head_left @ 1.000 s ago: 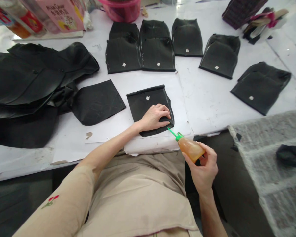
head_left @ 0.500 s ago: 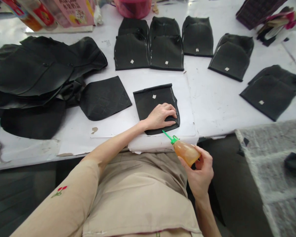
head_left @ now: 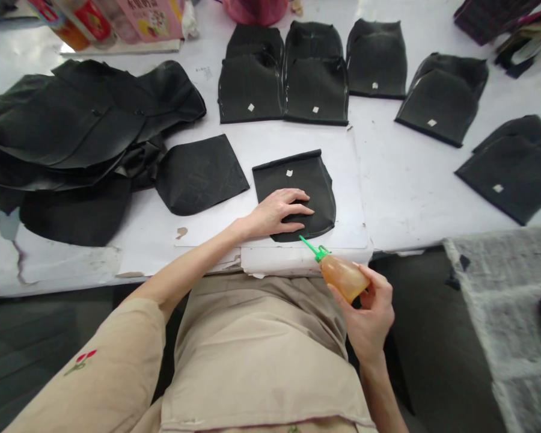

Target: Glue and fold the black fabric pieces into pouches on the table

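In front of me a black leather-like piece [head_left: 313, 180] with a small pale sticker lies flat on the white table. My left hand [head_left: 282, 211] rests on its lower left part, fingers spread and pointing right. My right hand [head_left: 372, 307] grips a squeeze bottle of amber glue-like liquid [head_left: 342, 276], tilted with its green nozzle toward the piece's near edge. The nozzle tip is at that edge; whether it touches cannot be made out. Left of the piece lies another plain black piece [head_left: 202, 174].
A heap of black pieces [head_left: 72, 126] covers the table's left side. Several stickered black pieces [head_left: 315, 84] lie along the back and right. Drink bottles [head_left: 88, 24], a pink box [head_left: 155, 21] and a pink container [head_left: 255, 9] stand behind. Grey fabric [head_left: 514, 288] is at right.
My left hand has slid left from the piece's right edge, and its fingers have spread. The bottle stays near the piece's near edge. The whole view has shifted slightly.
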{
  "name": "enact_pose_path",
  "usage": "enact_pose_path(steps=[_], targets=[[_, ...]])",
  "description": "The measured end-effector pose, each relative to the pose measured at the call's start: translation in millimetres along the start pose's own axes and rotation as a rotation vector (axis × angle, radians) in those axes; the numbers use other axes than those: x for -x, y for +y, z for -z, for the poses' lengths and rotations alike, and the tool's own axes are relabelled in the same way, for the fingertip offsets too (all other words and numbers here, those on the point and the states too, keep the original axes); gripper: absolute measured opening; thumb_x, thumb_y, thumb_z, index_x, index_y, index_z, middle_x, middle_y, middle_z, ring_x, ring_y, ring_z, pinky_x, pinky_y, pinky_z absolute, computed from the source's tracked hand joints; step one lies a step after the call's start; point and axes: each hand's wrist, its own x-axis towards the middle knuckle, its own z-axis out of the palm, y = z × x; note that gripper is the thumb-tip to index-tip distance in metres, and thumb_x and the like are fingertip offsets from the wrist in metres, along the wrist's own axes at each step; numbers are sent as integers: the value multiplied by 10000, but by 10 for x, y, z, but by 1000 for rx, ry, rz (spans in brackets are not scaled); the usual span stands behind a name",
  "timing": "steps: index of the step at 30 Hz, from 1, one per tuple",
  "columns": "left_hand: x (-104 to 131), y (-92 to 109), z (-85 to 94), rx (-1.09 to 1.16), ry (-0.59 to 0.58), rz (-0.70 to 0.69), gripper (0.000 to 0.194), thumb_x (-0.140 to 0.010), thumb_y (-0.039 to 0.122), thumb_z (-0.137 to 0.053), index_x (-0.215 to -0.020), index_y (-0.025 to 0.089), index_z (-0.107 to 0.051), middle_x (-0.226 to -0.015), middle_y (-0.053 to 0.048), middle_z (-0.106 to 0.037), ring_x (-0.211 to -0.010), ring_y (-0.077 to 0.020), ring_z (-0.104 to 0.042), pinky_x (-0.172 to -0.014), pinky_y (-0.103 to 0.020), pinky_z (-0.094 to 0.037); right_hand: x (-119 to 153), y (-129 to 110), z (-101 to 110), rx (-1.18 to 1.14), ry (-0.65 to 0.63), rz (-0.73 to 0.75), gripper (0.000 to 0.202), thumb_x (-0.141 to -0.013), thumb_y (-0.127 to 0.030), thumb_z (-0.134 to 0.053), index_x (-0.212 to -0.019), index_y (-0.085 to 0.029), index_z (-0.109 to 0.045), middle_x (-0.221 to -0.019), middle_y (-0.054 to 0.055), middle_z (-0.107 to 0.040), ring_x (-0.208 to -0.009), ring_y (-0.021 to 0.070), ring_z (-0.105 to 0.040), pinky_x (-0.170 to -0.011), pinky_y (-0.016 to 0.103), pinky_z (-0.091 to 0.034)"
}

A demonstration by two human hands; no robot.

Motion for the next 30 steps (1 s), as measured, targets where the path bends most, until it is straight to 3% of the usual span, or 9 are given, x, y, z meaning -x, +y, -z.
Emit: enact_pose_path(steps=[5, 19, 30], targets=[[-51, -15, -101, -7, 24, 23, 308, -938, 363, -652, -1224, 261, -702, -1387, -131, -597, -1350, -303, -522, -1127, -516, -414, -1, -67, -45, 18, -22, 30, 567, -751, -322, -871, -1242, -242, -599, -1177, 92, -654, -1105, 267, -660, -837, 403, -624], [-68, -11, -128, -36, 56, 26, 281, -944, 358, -638, -1189, 240, -712, -1356, -123, -611, -1330, -276, -535, -1123, -475, -420, 21, -97, -217, -42, -88, 84, 628, -743, -261, -879, -1296, -256, -581, -1200, 87, -648, -1117, 254, -653, -867, 390, -615], [-90, -48, -129, 12, 40, 48, 277, -979, 404, -583, -1169, 267, -732, -1346, -115, -626, -1326, -281, -540, -1124, -494, -417, -24, -110, -292, -26, -47, 66, 591, -746, -328, -875, -1259, -244, -591, -1184, 93, -655, -1098, 261, -668, -838, 392, -623]])
